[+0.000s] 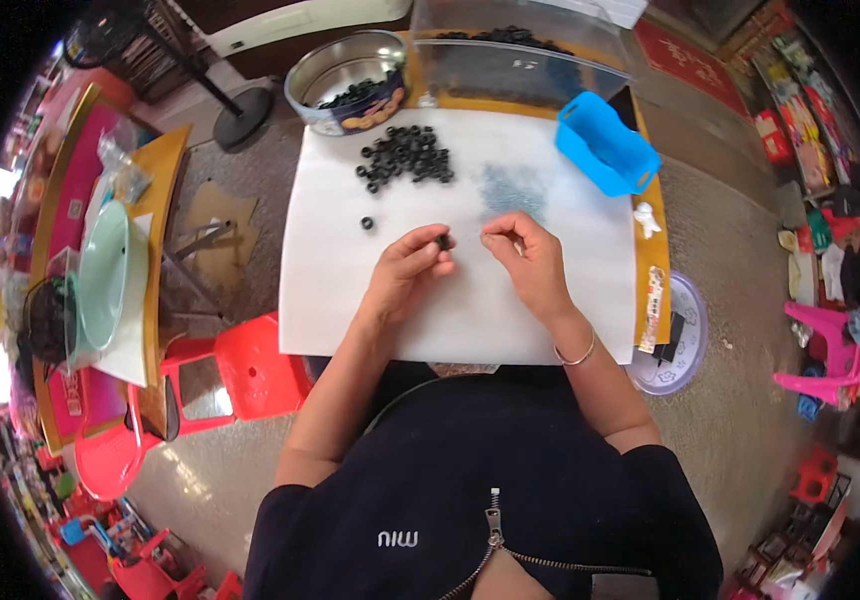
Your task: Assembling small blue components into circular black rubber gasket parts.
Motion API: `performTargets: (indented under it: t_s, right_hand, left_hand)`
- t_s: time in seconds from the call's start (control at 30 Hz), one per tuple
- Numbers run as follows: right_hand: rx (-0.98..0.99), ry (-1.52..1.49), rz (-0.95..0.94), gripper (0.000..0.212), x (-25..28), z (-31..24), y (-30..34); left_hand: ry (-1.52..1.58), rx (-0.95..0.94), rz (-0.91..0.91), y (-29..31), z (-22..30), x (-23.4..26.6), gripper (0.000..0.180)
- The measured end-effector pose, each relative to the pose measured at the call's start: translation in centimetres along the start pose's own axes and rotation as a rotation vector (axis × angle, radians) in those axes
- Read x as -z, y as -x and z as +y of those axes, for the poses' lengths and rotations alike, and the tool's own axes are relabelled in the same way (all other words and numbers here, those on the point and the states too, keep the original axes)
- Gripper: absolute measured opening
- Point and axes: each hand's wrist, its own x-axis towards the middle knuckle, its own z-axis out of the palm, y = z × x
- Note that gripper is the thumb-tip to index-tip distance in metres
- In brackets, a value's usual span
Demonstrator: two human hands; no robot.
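My left hand (408,268) pinches a small black ring-shaped piece (443,242) between thumb and fingertips, just above the white tabletop sheet (350,315). To its right, my right hand (532,262) has thumb and index finger pressed together; whatever they may hold is too small to make out. A gap separates the two hands. Beyond my left hand lies a heap of similar black pieces (405,157), with one single black piece (368,223) apart from it. Past my right hand spreads a thin patch of tiny bluish-grey bits (513,190), too fine to identify.
A metal bowl (322,118) with black pieces stands at the far left corner. Behind the sheet is a clear plastic bin (520,82) holding dark pieces. A blue plastic basket (590,150) sits far right. Red stools (255,370) stand at the left.
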Motion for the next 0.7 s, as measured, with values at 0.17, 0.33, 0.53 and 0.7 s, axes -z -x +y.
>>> performTargets:
  t_s: [0.17,0.33,0.53,0.7]
  right_hand:
    - [0.155,0.089,-0.037,0.006,-2.8,-0.5,0.0]
    - [0.284,0.234,-0.053,0.006,-3.2,-0.2,-0.5]
    - [0.251,0.226,-0.094,0.009,-3.0,-0.8,-0.5]
    - [0.141,0.164,-0.108,0.01,-3.1,-1.2,-0.6]
  left_hand:
    - [0.07,0.016,-0.025,0.2,0.0,0.3,0.028]
    - [0.034,0.023,-0.033,0.0,0.0,0.2,0.027]
    - [-0.003,0.018,-0.016,0.1,0.2,-0.1,0.024]
    - [-0.007,0.032,-0.027,0.1,0.4,0.0,0.021]
